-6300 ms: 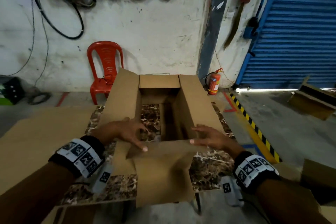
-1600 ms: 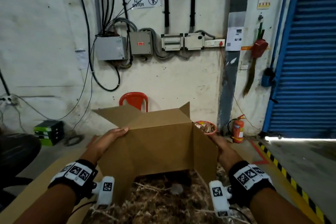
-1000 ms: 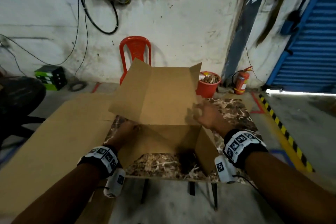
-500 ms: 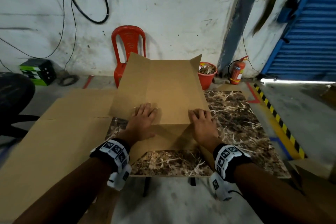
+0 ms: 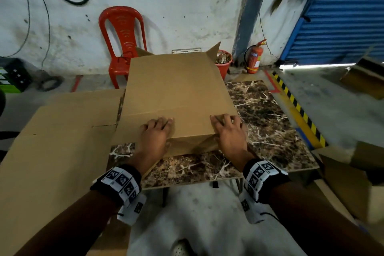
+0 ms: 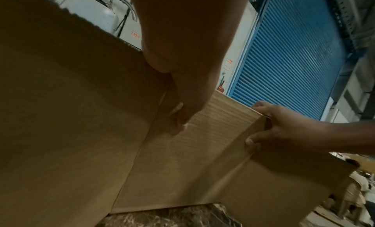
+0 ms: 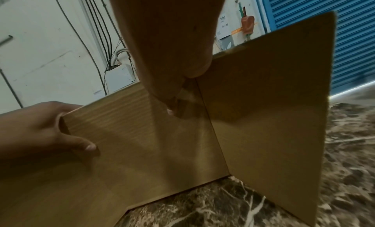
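Note:
A brown cardboard box [image 5: 176, 93] lies on the dark marble table [image 5: 270, 120], its broad panel facing up and sloping toward me. My left hand [image 5: 155, 133] grips the panel's near edge left of centre, fingers on top, thumb on the front face. My right hand [image 5: 228, 131] holds the same edge at the near right corner. The left wrist view shows the right hand [image 6: 284, 129] with its thumb pressed on the front flap. In the right wrist view the left hand [image 7: 40, 127] wraps the edge likewise. A side flap [image 7: 274, 110] stands out at the right.
A large flat cardboard sheet [image 5: 52, 141] lies left of the table. A red plastic chair [image 5: 122, 37], a red bucket [image 5: 223, 62] and a fire extinguisher [image 5: 254, 58] stand by the far wall. A blue shutter [image 5: 342, 16] and more cardboard [image 5: 363, 77] are at the right.
The box was lifted, turned over and laid on the table. Over the last half second both hands slid back to the panel's near edge and took hold of it.

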A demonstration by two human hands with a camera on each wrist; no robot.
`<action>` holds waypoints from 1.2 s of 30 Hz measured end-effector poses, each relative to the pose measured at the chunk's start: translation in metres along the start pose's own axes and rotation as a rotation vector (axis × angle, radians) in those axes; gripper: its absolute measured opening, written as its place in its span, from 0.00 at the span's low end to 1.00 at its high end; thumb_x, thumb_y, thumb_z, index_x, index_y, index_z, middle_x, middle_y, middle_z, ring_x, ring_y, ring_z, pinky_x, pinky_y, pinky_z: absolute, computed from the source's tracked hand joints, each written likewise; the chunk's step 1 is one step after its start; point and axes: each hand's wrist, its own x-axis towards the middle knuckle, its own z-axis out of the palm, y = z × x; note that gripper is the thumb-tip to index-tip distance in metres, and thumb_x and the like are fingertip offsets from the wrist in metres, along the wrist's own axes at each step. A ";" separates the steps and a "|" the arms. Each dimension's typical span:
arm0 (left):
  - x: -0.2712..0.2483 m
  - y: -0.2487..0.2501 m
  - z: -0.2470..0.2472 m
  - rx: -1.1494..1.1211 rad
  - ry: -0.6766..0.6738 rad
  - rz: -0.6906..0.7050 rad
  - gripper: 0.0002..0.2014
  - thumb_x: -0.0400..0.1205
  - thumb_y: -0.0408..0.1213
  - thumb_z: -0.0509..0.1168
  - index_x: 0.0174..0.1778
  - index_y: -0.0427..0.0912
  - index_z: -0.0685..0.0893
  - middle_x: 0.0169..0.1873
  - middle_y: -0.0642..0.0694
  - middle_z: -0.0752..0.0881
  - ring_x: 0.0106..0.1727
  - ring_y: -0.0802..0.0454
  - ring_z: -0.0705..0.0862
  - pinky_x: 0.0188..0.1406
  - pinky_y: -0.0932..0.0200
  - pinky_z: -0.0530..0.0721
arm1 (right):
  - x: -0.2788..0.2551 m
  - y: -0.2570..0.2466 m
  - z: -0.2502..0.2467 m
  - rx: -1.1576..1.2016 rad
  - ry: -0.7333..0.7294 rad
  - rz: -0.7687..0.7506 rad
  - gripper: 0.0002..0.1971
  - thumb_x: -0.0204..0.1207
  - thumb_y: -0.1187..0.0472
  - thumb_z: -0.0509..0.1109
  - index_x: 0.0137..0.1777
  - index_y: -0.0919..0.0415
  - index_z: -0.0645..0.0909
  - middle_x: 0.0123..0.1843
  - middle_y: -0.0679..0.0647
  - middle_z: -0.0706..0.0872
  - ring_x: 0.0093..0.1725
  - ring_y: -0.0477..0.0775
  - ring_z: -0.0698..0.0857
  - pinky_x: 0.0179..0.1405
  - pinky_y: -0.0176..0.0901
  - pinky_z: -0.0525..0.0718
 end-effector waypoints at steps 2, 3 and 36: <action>-0.010 0.003 -0.004 0.022 -0.008 0.023 0.40 0.78 0.52 0.68 0.84 0.49 0.59 0.76 0.43 0.71 0.70 0.40 0.73 0.65 0.44 0.73 | -0.012 0.002 -0.004 -0.014 0.004 -0.028 0.35 0.72 0.51 0.75 0.80 0.45 0.69 0.66 0.57 0.75 0.62 0.66 0.73 0.56 0.62 0.79; -0.015 0.003 -0.008 0.034 -0.006 0.033 0.39 0.78 0.51 0.68 0.83 0.48 0.61 0.75 0.42 0.73 0.69 0.39 0.74 0.64 0.44 0.74 | -0.018 0.003 -0.009 -0.013 0.015 -0.040 0.33 0.72 0.52 0.76 0.78 0.46 0.71 0.65 0.57 0.77 0.60 0.66 0.74 0.54 0.61 0.80; -0.174 -0.152 -0.170 0.172 0.367 -0.096 0.19 0.75 0.40 0.54 0.50 0.43 0.90 0.45 0.45 0.92 0.40 0.46 0.91 0.33 0.55 0.86 | -0.031 -0.119 -0.172 0.347 0.242 -0.404 0.20 0.73 0.66 0.70 0.65 0.52 0.85 0.62 0.52 0.89 0.59 0.58 0.87 0.51 0.49 0.86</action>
